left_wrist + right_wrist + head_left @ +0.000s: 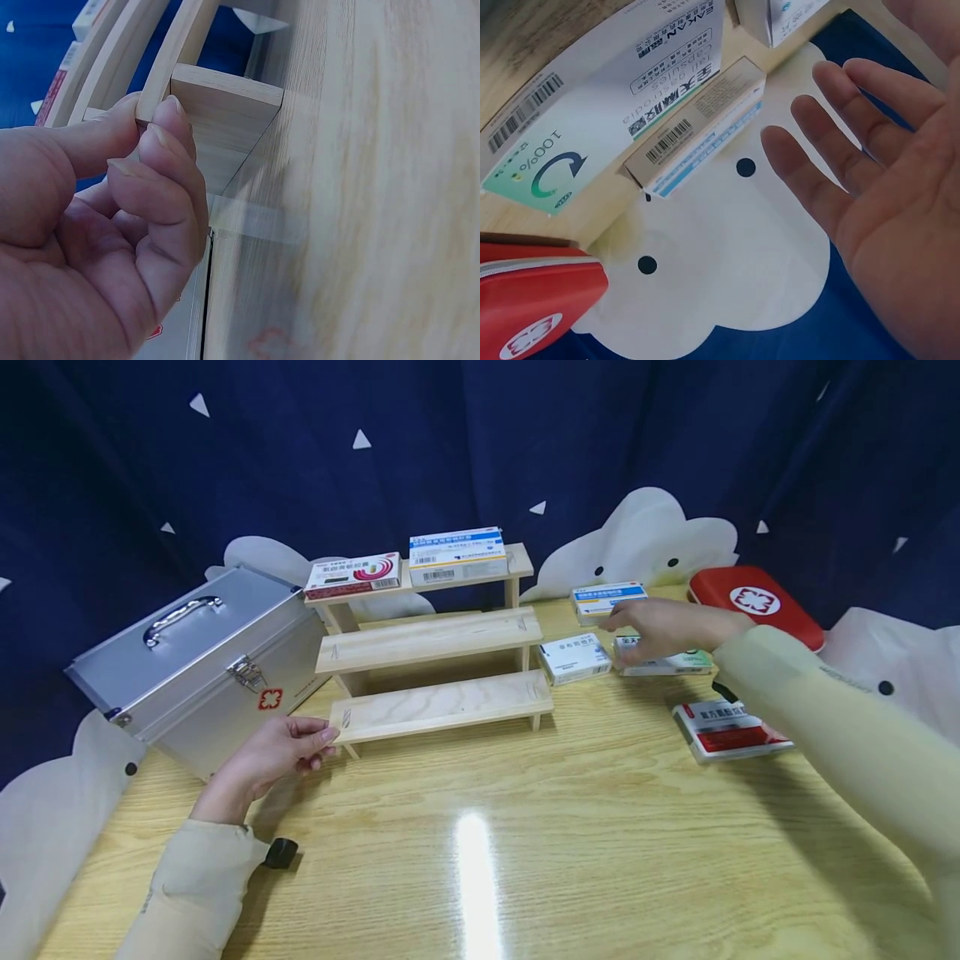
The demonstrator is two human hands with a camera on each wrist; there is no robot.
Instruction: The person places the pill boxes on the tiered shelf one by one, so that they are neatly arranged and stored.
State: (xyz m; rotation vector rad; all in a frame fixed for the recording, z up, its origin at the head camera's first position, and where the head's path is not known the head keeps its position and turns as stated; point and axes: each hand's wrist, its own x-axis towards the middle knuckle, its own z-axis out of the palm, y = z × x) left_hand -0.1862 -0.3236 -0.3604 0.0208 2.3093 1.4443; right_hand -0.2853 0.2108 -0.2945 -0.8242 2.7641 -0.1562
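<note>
My left hand [281, 752] pinches the left front corner of the lowest step of a three-tier wooden shelf [442, 703]. In the left wrist view the thumb and fingertips grip that board's end. My right hand [660, 627] hovers over the boxes right of the shelf, fingers spread and holding nothing. Beneath it lies a white-and-green box [678, 665], partly hidden by the hand. Close to its fingers are a blue-and-white box [596, 602] and a white box [576, 657]. On the top tier lie a red-and-white box [352, 575] and a larger blue-and-white box [457, 556].
An aluminium case [225, 652] with a handle stands left of the shelf. A red first-aid pouch [787, 618] lies at the back right. A red-and-white box [723, 727] lies under the right forearm. A dark blue curtain [480, 452] hangs behind.
</note>
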